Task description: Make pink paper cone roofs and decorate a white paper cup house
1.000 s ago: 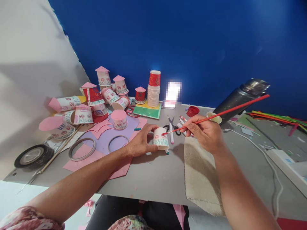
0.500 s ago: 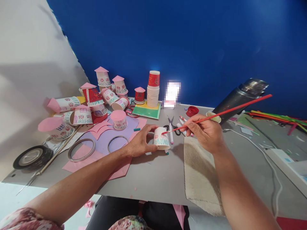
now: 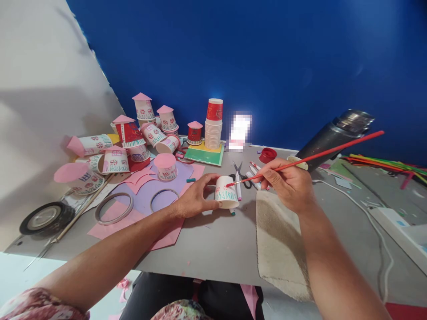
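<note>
My left hand (image 3: 200,195) grips a white paper cup (image 3: 227,198) from its left side, thumb low and fingers behind. The cup stands upside down, tilted slightly, with green zigzag strokes near its rim and red marks above. A long red paintbrush (image 3: 310,155) is pinched in my right hand (image 3: 287,184). Its red bristles meet the cup's upper wall. Close behind the cup lie scissors (image 3: 237,169) and a white marker pen (image 3: 239,191). A beige cloth (image 3: 276,249) lies beneath my right wrist.
Decorated cups with pink paper roofs (image 3: 142,96) crowd the left back. A cup stack (image 3: 213,129) stands on a green-and-yellow pad (image 3: 207,155). Tape rolls (image 3: 46,220) lie left. At right are a leaning dark flask (image 3: 327,138), a white cable (image 3: 363,209) and a power strip (image 3: 400,235).
The cup has shifted slightly to the right and turned a little in my left hand. The brush has moved slightly right along with my right hand, its tip still at the cup.
</note>
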Demonstrator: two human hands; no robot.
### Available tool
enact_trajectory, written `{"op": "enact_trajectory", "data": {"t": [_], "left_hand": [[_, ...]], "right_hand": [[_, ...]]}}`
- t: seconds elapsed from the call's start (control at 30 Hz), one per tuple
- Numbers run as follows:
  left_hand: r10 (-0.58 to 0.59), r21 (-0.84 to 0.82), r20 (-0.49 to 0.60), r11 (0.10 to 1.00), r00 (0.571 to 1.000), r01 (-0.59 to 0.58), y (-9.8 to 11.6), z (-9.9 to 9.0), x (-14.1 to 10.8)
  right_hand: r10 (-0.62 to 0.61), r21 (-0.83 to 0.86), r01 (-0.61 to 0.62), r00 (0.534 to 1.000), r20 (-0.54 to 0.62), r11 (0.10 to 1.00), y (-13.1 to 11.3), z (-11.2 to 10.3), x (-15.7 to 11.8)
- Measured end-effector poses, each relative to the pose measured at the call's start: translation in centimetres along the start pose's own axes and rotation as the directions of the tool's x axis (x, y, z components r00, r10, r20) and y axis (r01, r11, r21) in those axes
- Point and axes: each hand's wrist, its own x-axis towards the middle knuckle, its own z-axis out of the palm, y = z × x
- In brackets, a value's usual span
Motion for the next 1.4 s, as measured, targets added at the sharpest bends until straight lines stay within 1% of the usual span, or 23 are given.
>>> {"op": "enact_trajectory", "data": {"t": [0.2,0.33,0.53,0.7,0.77,0.9,1.07,1.23,1.4], "left_hand": [[-0.014,-0.015,0.004,1.0,1.0,0.014,0.09,0.01,-0.09],[-0.021,-0.032,0.011,0.999,1.0,0.021,0.26,0.01,-0.12],[-0.021,-0.018,0.005,1.0,1.0,0.021,0.18,-0.04,-0.13],[-0.019,0.006,-0.015,1.0,1.0,0.019,0.0,0.03,-0.1],[-0.016,0.011,-0.012,1.0,1.0,0.016,0.0,0.03,-0.1],[-0.015,0.024,-0.016,1.0,1.0,0.015,0.07,-0.01,-0.09],[-0.022,0.034,-0.021,0.999,1.0,0.023,0.22,0.05,-0.11],[-0.017,0.042,-0.016,0.999,1.0,0.018,0.3,0.07,-0.15],[-0.005,0.063,-0.026,0.998,1.0,0.006,0.29,0.09,-0.13]], "right_hand": [[-0.009,0.007,0.009,1.0,-0.024,1.0,-0.04,-0.09,0.02],[0.017,0.034,-0.017,1.0,0.006,0.999,-0.06,-0.09,0.02],[0.029,0.06,-0.028,0.999,-0.021,0.998,-0.05,-0.05,-0.04],[0.042,0.101,-0.044,0.999,0.019,0.994,0.29,0.23,-0.11],[0.034,0.109,-0.034,0.999,0.005,0.993,0.33,0.22,-0.1],[0.039,0.108,-0.036,0.999,-0.033,0.994,0.28,0.01,-0.06],[0.059,0.089,-0.059,0.998,0.003,0.994,0.33,0.03,-0.04],[0.042,0.079,-0.04,0.999,-0.028,0.996,0.31,0.09,0.06],[0.063,0.094,-0.063,0.998,-0.004,0.994,0.36,0.11,-0.03]]}}
